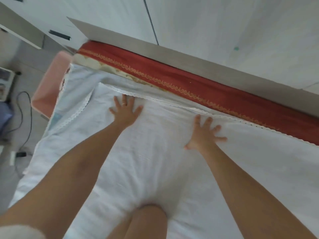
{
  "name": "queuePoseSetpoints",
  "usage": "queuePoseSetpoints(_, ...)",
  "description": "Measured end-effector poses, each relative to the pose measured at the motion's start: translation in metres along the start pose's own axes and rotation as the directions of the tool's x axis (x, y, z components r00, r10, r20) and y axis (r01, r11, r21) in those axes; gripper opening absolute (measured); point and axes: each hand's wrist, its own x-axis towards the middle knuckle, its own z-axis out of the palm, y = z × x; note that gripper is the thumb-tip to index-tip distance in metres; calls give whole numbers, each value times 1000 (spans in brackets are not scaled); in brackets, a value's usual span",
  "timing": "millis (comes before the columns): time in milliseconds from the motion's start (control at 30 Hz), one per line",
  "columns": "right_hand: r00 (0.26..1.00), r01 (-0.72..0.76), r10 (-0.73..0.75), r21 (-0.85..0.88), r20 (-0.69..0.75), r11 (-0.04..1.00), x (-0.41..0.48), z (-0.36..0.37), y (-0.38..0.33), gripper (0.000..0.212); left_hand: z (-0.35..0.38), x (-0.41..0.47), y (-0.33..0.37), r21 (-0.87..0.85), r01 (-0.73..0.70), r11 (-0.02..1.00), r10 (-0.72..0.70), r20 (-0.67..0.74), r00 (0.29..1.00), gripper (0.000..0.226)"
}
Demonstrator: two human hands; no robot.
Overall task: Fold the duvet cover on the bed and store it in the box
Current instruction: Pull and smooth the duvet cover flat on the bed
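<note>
The white duvet cover [155,169] with a lace-trimmed edge lies spread over the bed and fills most of the view. My left hand [125,112] presses flat on it near its far edge, fingers spread, a ring on one finger. My right hand [204,135] also lies flat with spread fingers, further right along the same lace edge. A knee [148,219] rests on the cover at the bottom. No box is in view.
A red bedspread [198,87] with gold embroidery shows beyond the cover, along a grey bed frame [189,59] and white wardrobe doors [224,23]. At left are a pink cushioned piece [50,90], floor cables [22,109] and a power strip.
</note>
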Motion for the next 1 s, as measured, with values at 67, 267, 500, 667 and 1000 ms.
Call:
queuePoseSetpoints(67, 995, -100, 99, 31, 16, 995, 6, -9, -24, 145, -22, 30, -7, 0, -37, 999, 37, 21, 999, 75)
queuePoseSetpoints(267, 963, -271, 271, 82, 16, 959, 21, -19, -64, 159, -56, 62, -22, -140, -123, 982, 105, -132, 986, 79)
queuePoseSetpoints(500, 929, -371, 367, 111, 53, 922, 25, -19, -81, 164, -2, 1, -94, -271, 239, 933, -291, -173, 941, 72)
queuePoseSetpoints(667, 924, -372, 381, 178, -15, 911, 31, -15, -88, 166, -28, 37, -152, -235, 339, 911, -355, -26, 934, 77)
queuePoseSetpoints(1000, 936, -326, 346, 205, -68, 923, 29, -4, -91, 165, -43, 43, -154, -129, 446, 886, -462, -149, 874, 81)
